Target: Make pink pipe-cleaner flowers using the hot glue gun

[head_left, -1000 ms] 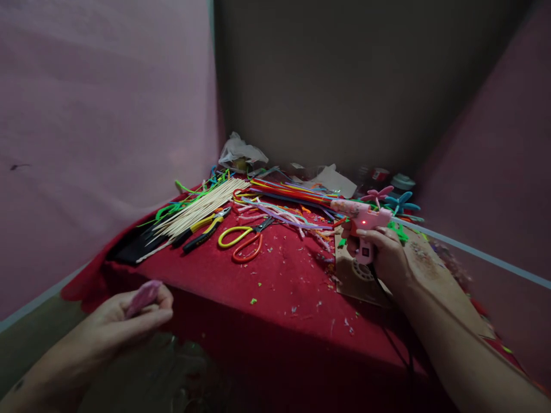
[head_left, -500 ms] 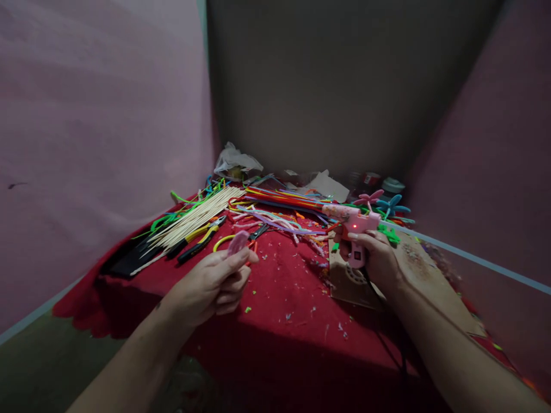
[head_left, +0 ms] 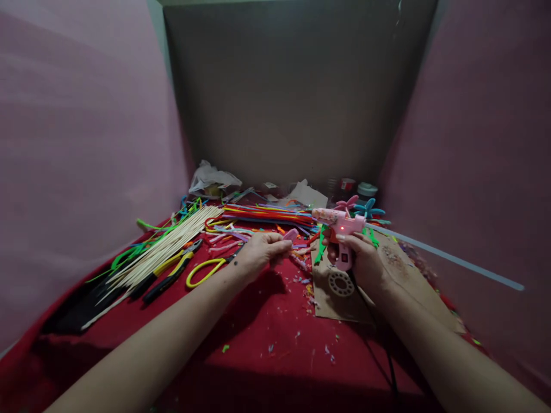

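Observation:
Between the thumb and fingers of my left hand is a small pink fuzzy petal-shaped piece, apparently bent pipe cleaner. My right hand grips a pink glue gun by its handle, with the red light lit and its nozzle pointing left toward the petal piece. The two are apart. A long pale glue stick sticks out from the back of the gun. Beneath the gun lies a brown cardboard sheet with a round holed disc on it.
At left lie a bundle of wooden skewers, yellow-black pliers and yellow-handled scissors. Coloured pipe cleaners run across the back, near a plastic bag. Pink and blue flower shapes stand behind the gun. Scraps dot the red cloth.
My left hand has moved right with the pink piece, closer to the glue gun. My right hand still holds the gun. The view has shifted somewhat.

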